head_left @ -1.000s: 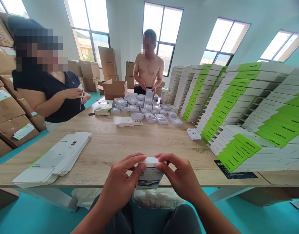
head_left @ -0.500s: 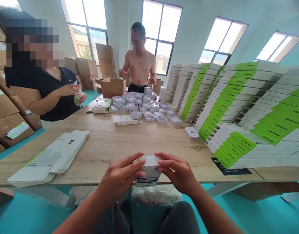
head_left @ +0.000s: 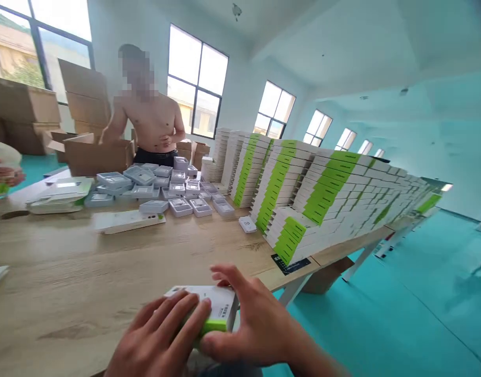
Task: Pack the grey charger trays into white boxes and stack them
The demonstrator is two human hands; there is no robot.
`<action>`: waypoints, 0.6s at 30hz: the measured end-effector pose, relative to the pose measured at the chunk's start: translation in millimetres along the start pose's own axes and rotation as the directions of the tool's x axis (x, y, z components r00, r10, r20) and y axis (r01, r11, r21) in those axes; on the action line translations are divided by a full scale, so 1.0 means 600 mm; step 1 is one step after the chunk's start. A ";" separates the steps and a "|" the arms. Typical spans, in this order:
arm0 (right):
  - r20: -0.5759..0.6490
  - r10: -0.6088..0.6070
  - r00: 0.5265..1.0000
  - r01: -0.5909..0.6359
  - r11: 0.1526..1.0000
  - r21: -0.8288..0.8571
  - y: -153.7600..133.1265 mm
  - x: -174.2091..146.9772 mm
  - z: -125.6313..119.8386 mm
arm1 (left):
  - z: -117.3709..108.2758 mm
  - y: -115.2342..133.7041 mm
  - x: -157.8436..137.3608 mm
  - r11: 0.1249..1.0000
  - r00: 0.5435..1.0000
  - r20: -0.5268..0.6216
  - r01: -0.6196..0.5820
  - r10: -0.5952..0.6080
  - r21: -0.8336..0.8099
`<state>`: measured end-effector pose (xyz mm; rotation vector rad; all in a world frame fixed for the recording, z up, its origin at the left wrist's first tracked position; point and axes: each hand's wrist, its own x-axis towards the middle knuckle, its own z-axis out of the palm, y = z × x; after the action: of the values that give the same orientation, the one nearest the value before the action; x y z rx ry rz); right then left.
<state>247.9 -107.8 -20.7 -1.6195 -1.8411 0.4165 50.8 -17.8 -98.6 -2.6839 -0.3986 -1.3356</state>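
A small white box with a green edge (head_left: pixel 211 309) lies flat at the near edge of the wooden table (head_left: pixel 107 272). My left hand (head_left: pixel 157 340) rests on top of it with fingers spread over its lid. On the box's right side, my right hand (head_left: pixel 252 324) grips it, thumb against the green edge. Leaning rows of the same white-and-green boxes (head_left: pixel 303 204) stand just to the right.
Grey plastic trays (head_left: pixel 173 191) cover the table's far end, next to an open cardboard box (head_left: pixel 94 154). A shirtless person (head_left: pixel 149 125) stands behind them. Another person's hand (head_left: pixel 2 175) shows at the left edge. Teal floor (head_left: pixel 401 314) lies to the right.
The view has swung to the right. The box, held upright between both hands before, now lies flat on the table's edge under my hands.
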 end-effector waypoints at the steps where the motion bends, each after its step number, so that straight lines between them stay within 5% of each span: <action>1: 0.018 -0.025 1.000 0.025 0.999 -0.048 0.000 0.001 -0.013 | -0.002 -0.006 0.017 0.996 0.997 -0.013 -0.075 0.076 0.057; 4: -0.095 -0.097 0.991 0.066 0.957 -0.284 0.050 0.017 -0.065 | 0.002 -0.026 0.048 0.986 0.993 -0.084 -0.070 0.083 0.150; 6: -0.271 -0.069 0.960 -0.087 0.847 -0.524 0.112 0.031 -0.121 | 0.010 -0.039 0.045 0.989 0.992 -0.112 -0.045 0.061 0.139; 8: -0.416 0.026 0.909 -0.336 0.635 -0.695 0.179 0.045 -0.186 | 0.023 -0.050 0.026 0.992 0.993 -0.092 -0.064 0.074 0.106; 13: -0.478 0.174 0.861 -0.498 0.480 -0.722 0.276 0.071 -0.303 | 0.063 -0.056 -0.026 0.982 0.985 -0.031 -0.168 0.171 0.084; 18: -0.471 0.301 0.829 -0.555 0.344 -0.758 0.277 0.100 -0.314 | 0.069 -0.106 -0.051 0.987 0.989 0.051 -0.143 0.139 0.073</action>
<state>494.2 -51.3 31.7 -2.7391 -1.4066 -0.6938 47.0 46.8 -148.9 -2.6292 -0.2531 -1.1977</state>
